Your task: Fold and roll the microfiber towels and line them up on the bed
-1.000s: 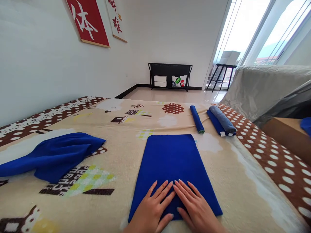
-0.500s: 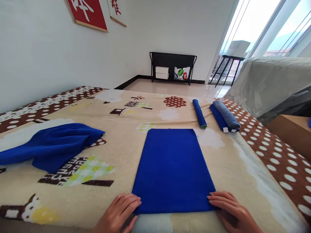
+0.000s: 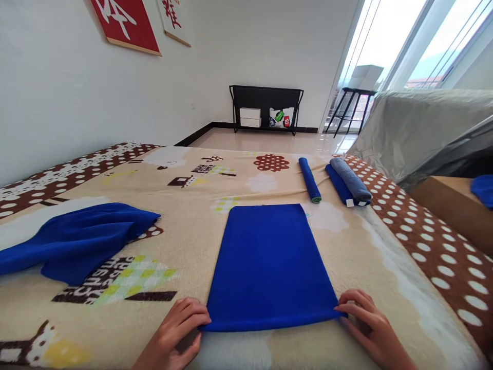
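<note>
A folded blue towel [image 3: 269, 262] lies flat on the patterned blanket [image 3: 192, 221] in front of me. My left hand [image 3: 175, 334] pinches its near left corner, fingers curled on the edge. At the near right corner my right hand [image 3: 367, 329] grips the same way. The near edge of the towel is lifted slightly off the blanket between the two hands.
A crumpled blue towel [image 3: 80, 241] lies at the left. Three rolled towels, two blue [image 3: 310, 180] [image 3: 339, 186] and one grey [image 3: 351, 179], rest at the far right. A cardboard box [image 3: 450, 208] and a covered sofa [image 3: 419, 133] stand at the right; a black shelf [image 3: 265, 108] stands by the far wall.
Both hands moved from the towel's middle out to its near corners and now pinch them; the near edge has lifted slightly.
</note>
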